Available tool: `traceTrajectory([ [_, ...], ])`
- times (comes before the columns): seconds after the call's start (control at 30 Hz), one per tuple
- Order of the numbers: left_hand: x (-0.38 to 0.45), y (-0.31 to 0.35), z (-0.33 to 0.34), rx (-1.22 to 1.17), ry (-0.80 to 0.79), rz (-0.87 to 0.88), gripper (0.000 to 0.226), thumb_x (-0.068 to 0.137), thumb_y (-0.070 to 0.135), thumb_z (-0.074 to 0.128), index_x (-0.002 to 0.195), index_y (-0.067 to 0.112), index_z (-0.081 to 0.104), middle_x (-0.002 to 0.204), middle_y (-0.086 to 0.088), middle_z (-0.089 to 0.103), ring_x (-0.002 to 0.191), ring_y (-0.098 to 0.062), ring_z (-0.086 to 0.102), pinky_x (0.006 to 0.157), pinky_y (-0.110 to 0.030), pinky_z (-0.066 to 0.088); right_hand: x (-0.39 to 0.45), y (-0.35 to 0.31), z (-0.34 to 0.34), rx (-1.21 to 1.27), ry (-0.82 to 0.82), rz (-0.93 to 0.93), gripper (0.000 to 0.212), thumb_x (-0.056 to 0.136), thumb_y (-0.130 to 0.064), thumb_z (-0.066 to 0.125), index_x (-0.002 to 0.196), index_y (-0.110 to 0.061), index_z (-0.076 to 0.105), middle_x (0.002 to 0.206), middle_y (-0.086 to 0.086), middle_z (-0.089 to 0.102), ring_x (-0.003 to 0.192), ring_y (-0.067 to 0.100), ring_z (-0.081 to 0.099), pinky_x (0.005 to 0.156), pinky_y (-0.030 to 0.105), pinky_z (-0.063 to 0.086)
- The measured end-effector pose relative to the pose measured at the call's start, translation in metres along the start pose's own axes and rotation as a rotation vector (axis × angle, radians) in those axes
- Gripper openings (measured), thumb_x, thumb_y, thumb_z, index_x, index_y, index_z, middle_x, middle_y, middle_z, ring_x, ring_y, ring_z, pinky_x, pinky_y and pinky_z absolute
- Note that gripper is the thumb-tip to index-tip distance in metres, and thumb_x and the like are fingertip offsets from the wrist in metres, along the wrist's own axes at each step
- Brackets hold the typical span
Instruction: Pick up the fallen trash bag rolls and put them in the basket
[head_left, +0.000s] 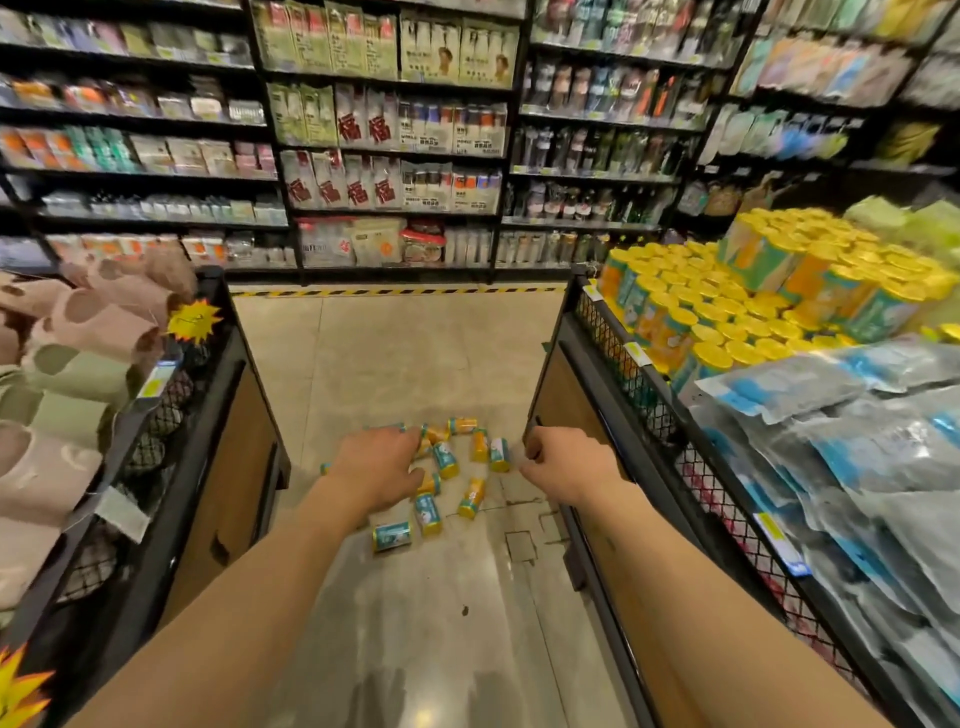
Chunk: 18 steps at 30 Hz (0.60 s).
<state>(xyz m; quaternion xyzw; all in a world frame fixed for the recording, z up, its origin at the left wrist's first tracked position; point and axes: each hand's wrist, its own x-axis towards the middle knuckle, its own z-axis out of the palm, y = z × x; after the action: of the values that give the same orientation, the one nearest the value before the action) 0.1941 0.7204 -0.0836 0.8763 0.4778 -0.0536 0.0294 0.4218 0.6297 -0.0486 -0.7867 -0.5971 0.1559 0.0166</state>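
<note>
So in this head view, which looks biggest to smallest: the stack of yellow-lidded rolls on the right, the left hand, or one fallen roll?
1. Stack of yellow-lidded rolls
2. Left hand, though it is nearer the camera
3. One fallen roll

The fallen trash bag rolls (445, 460) are small cylinders wrapped in teal and orange labels with yellow ends, scattered on their sides on the tiled floor. Most lie between the left hand (375, 466) and right hand (563, 462); several lie just below the left hand, one partly hidden behind it.

The basket (613, 332), a black mesh-walled bin up beyond the right hand, holds upright matching rolls with yellow tops.
</note>
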Motion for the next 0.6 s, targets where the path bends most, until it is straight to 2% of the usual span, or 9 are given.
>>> traceTrajectory([
  [0.23,0.111,-0.005,0.006,0.001,0.022,0.019,0.037,0.092,0.047,0.048,0.119,0.021,0.049,0.113,-0.004,0.06,0.106,-0.027,0.061,0.069,-0.034,0.04,0.119,0.025,-0.001,0.038,-0.073,-0.009,0.028,0.089,-0.052,0.058,0.107,-0.03,0.062,0.106,-0.003,0.067,0.096,0.022,0.065,0.084,0.043,0.056],
  [0.6,0.278,-0.024,0.048,-0.124,-0.11,-0.091,0.044,0.088,0.05,0.049,0.123,0.023,0.05,0.117,-0.002,0.061,0.107,-0.028,0.061,0.08,-0.041,0.053,0.311,0.074,0.013,-0.007,-0.22,-0.12,0.034,0.09,-0.053,0.061,0.113,-0.029,0.062,0.112,0.001,0.065,0.103,0.024,0.063,0.08,0.039,0.053],
])
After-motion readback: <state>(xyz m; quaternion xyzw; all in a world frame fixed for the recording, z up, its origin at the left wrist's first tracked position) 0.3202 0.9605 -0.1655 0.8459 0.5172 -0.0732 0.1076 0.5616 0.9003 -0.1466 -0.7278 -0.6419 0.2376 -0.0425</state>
